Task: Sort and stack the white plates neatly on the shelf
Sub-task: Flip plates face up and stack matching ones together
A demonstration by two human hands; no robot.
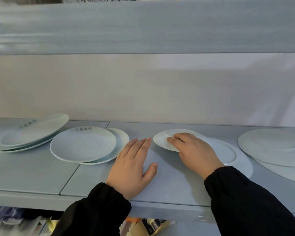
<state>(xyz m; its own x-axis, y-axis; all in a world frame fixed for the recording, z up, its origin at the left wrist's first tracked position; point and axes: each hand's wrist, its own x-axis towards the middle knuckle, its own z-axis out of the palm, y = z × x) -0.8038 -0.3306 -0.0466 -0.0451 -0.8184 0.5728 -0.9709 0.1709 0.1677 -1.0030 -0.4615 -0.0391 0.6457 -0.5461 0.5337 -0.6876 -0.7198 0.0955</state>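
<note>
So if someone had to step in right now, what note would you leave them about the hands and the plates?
Left hand: open, flat on the shelf, holding nothing.
Right hand: fingers on the small plate; thumb hidden, grip unclear.
Plates: the small plate overlaps a bigger plate; lettered pair in the middle, offset; left pile uneven; right pair offset.
Done: nothing neatly stacked yet.
Left: sort by size, square up each pile.
</note>
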